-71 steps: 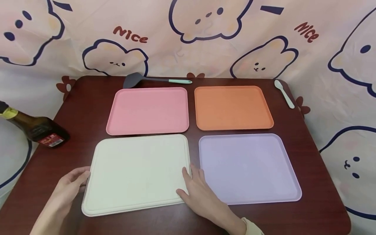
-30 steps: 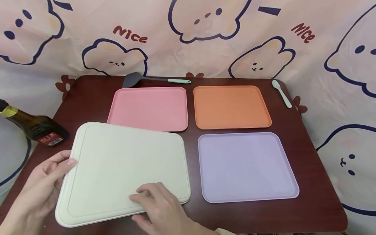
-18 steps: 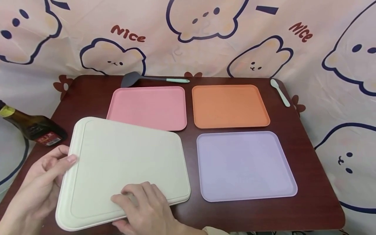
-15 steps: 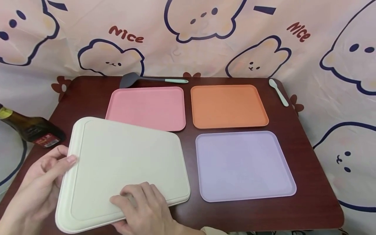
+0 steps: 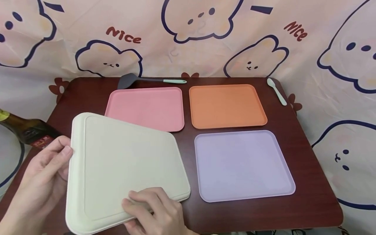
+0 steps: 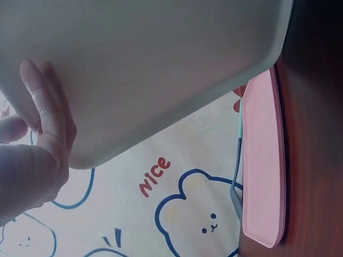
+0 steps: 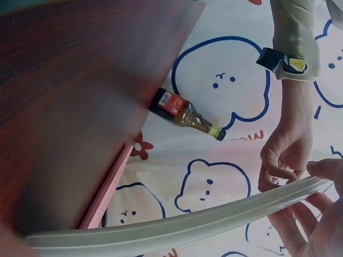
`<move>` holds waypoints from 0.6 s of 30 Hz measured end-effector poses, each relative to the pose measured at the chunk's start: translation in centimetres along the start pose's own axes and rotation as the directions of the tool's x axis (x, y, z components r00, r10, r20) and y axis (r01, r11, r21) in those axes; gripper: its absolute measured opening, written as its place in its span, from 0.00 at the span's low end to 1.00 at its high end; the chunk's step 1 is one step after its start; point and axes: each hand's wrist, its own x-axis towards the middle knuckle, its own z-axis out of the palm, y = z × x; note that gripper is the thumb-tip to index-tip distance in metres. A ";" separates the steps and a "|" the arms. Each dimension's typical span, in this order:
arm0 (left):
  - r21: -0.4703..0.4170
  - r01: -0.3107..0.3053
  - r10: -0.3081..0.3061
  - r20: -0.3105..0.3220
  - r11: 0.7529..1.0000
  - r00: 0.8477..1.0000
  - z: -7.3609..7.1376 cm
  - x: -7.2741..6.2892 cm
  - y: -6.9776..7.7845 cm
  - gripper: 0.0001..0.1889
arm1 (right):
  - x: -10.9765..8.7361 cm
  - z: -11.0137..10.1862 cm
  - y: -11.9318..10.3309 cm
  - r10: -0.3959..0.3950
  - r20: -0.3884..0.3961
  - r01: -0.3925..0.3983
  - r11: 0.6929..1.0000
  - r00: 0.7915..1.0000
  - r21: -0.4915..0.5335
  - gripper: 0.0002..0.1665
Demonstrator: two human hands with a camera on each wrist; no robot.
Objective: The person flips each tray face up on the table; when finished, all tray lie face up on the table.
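A cream tray (image 5: 129,163) is tilted up at its left side, its right end low near the table. My left hand (image 5: 44,178) pinches the raised left edge, thumb on the upper face. In the left wrist view its fingers (image 6: 51,112) lie against the tray's underside (image 6: 144,59), where a raised rim shows. My right hand (image 5: 161,210) grips the front edge, with curled fingers above and the thumb partly hidden below. The right wrist view shows the tray edge-on (image 7: 177,227) between both hands. The tray covers the near left corner of the pink tray (image 5: 147,107).
An orange tray (image 5: 227,106) and a lilac tray (image 5: 243,166) lie flat on the dark red table (image 5: 264,212). A grey spatula (image 5: 128,81) with a mint handle and a pale spoon (image 5: 276,92) lie along the far side. Behind my left hand is a dark bottle (image 5: 29,129).
The cream tray has gone from lying flat to tilted, its left side rising. My right hand has shifted from its right edge to its front edge; my left hand has risen with it.
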 end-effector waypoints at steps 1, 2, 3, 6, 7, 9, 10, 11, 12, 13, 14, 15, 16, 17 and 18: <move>-0.002 -0.011 0.011 0.009 1.000 1.000 0.0 0.1 -0.1 0.14 | 0.3 -0.3 0.1 0.005 -0.009 -0.005 1.000 1.000 0.019 0.17; 0.005 -0.023 0.023 0.016 1.000 1.000 0.1 0.2 -0.1 0.14 | 0.5 -0.5 0.3 0.004 -0.022 -0.003 0.999 1.000 0.035 0.16; 0.013 -0.028 0.028 0.022 1.000 0.999 0.1 0.3 -0.2 0.15 | 0.7 -0.6 0.5 0.002 -0.037 0.000 0.999 0.999 0.052 0.15; 0.083 -0.026 0.025 0.013 0.996 1.000 0.4 0.5 -0.3 0.15 | 1.2 -1.0 1.0 0.000 -0.091 0.008 0.996 0.996 0.091 0.14; 0.102 -0.024 0.023 0.007 0.994 1.000 0.5 0.5 -0.3 0.15 | 1.2 -1.1 1.1 0.006 -0.106 0.005 0.994 0.994 0.106 0.14; 0.107 -0.031 0.029 0.019 0.994 0.999 0.7 0.6 -0.4 0.17 | 1.1 -1.3 1.2 0.031 -0.120 -0.015 0.991 0.992 0.133 0.14; 0.089 -0.038 0.036 0.032 0.995 0.999 0.7 0.6 -0.6 0.18 | 1.0 -1.4 1.1 0.047 -0.122 -0.029 0.989 0.991 0.147 0.15; 0.061 -0.047 0.044 0.050 0.997 0.998 0.8 0.7 -0.7 0.19 | 0.9 -1.5 1.1 0.069 -0.123 -0.049 0.986 0.990 0.162 0.15; 0.018 -0.060 0.059 0.071 0.998 0.996 0.8 0.7 -0.9 0.20 | 0.8 -1.7 1.0 0.092 -0.126 -0.069 0.982 0.988 0.175 0.15; -0.048 -0.070 0.074 0.096 0.996 0.993 0.8 0.7 -1.1 0.21 | 0.7 -1.8 1.0 0.112 -0.132 -0.086 0.979 0.985 0.184 0.15; -0.100 -0.078 0.088 0.110 0.992 0.990 0.7 0.8 -1.3 0.22 | 0.7 -1.9 0.9 0.134 -0.140 -0.106 0.976 0.981 0.191 0.15; -0.147 -0.081 0.098 0.117 0.986 0.988 0.7 0.8 -1.7 0.24 | 0.7 -2.1 0.8 0.156 -0.150 -0.125 0.972 0.976 0.198 0.15; -0.124 -0.079 0.089 0.082 0.989 0.993 0.8 0.7 -1.9 0.24 | 0.8 -2.2 0.8 0.177 -0.161 -0.143 0.969 0.971 0.204 0.16; -0.096 -0.065 0.069 0.038 0.993 0.997 0.9 0.7 -2.3 0.24 | 0.9 -2.3 0.7 0.200 -0.173 -0.163 0.964 0.964 0.210 0.16; -0.049 -0.032 0.031 -0.020 0.998 0.999 1.1 0.6 -2.7 0.23 | 1.0 -2.4 0.7 0.218 -0.190 -0.176 0.960 0.957 0.216 0.15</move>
